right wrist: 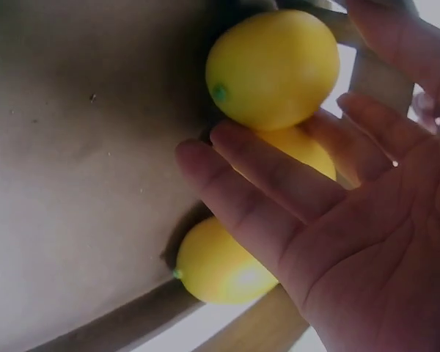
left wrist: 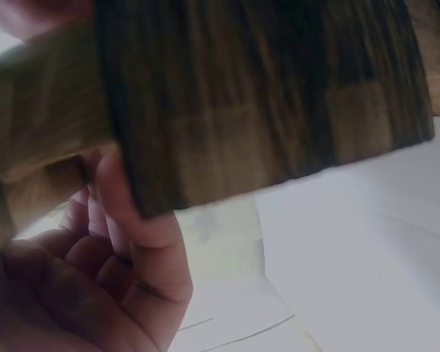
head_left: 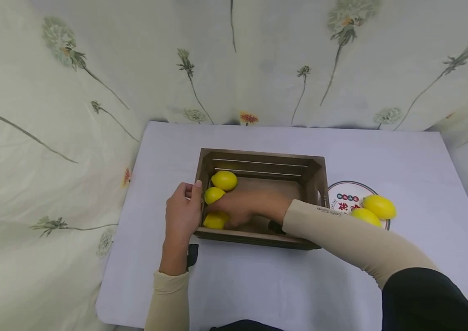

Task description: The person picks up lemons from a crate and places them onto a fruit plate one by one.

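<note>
A brown wooden slatted crate [head_left: 258, 235] stands on the white table. My left hand [head_left: 182, 214] grips its left end, with the thumb at the top edge; in the left wrist view, curled fingers [left wrist: 158, 249] come up under the dark end board [left wrist: 264, 95]. Reaching inside, my right hand [head_left: 239, 209] is beside the lemons at the left end. Three yellow lemons lie there: a back lemon [head_left: 224, 180], a middle lemon [head_left: 214, 195] and a front lemon [head_left: 215, 220]. In the right wrist view the palm shows and the fingers [right wrist: 242, 198] extend among them, gripping none.
Just right of the crate lies a round white plate [head_left: 346, 189] with printed lettering and two more lemons [head_left: 379, 207] on it, partly hidden by my right sleeve [head_left: 353, 239]. A flower-patterned cloth [head_left: 258, 69] hangs behind the table [head_left: 258, 280] and at its left.
</note>
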Tool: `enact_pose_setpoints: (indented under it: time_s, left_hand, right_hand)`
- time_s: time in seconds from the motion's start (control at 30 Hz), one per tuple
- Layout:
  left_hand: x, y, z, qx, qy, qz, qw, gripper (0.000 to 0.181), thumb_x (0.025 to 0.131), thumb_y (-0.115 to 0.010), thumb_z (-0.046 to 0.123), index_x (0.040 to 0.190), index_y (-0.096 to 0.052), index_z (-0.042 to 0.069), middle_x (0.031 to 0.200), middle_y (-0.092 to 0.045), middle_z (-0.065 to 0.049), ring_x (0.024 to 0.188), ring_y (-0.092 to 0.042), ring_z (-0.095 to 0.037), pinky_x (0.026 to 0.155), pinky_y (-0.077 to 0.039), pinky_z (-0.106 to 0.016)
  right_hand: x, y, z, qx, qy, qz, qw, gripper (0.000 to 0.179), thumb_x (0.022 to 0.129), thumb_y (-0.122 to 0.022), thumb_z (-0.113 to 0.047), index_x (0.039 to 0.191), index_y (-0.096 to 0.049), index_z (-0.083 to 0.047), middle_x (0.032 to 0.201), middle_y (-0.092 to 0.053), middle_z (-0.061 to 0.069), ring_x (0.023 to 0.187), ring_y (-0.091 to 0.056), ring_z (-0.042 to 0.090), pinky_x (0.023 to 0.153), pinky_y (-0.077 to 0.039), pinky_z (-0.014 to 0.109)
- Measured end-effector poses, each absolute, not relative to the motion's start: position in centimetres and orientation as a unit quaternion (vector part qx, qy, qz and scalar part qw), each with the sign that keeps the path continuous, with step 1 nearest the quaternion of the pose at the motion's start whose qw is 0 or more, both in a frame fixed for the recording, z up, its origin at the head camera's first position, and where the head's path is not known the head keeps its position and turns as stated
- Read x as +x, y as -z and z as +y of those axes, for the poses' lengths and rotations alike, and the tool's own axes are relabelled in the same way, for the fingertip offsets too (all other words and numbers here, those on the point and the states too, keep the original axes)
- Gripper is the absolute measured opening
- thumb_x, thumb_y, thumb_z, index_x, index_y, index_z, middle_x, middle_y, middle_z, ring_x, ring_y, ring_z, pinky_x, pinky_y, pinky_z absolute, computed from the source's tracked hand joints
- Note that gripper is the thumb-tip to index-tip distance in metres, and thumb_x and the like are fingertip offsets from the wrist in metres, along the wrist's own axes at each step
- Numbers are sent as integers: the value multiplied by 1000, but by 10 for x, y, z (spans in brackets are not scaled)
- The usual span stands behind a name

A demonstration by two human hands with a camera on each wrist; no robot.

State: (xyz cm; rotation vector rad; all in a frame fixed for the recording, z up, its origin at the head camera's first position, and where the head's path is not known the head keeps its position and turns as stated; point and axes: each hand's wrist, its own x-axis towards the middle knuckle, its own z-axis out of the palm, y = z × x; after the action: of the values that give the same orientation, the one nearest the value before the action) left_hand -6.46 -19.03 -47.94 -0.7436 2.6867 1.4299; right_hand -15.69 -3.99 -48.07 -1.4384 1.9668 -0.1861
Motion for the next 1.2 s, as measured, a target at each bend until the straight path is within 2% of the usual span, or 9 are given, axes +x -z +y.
enact_pose_setpoints:
  time_s: [0.2,0.4,0.67,0.87,1.2]
  left_hand:
    - [-64,480,-190,-235,-456,858,0,52,108,-47,56,119,-65,8,100,-67,-9,83,-62,-27,69,-56,-40]
    - [-64,479,-190,-236,-455,859,5,52,108,-46,55,120,-65,8,101,-66,-9,84,-62,-27,71,-57,-40]
    - [-64,480,-191,-238,-455,858,6,53,108,-46,55,121,-65,8,101,-67,-10,84,-63,-27,70,-57,-40]
    - [-64,478,-190,-241,-456,857,6,51,108,-47,55,120,-65,8,100,-66,-10,83,-62,-27,69,-56,-40]
    - [-64,480,-191,-239,-457,856,5,52,108,-47,55,120,-65,7,99,-67,-10,82,-63,-27,68,-55,-39]
  right_hand:
    - [-154,487,-44,-544,43,764,343,54,93,-81,-16,143,-61,-16,118,-65,-4,97,-59,15,96,-52,34]
    - [-149,488,-47,-560,2,769,309,45,93,-80,-14,135,-64,-16,99,-62,-5,83,-59,15,83,-54,28]
    - [-145,487,-47,-574,-3,772,272,37,93,-81,-12,128,-67,-13,90,-59,-4,79,-58,14,83,-55,27]
    - [-147,490,-46,-551,16,783,288,25,94,-78,-11,118,-69,-13,80,-57,-3,72,-57,16,74,-54,28]
    - [-151,492,-45,-548,41,777,308,25,91,-82,-11,113,-70,-12,81,-58,-4,74,-57,15,77,-54,26]
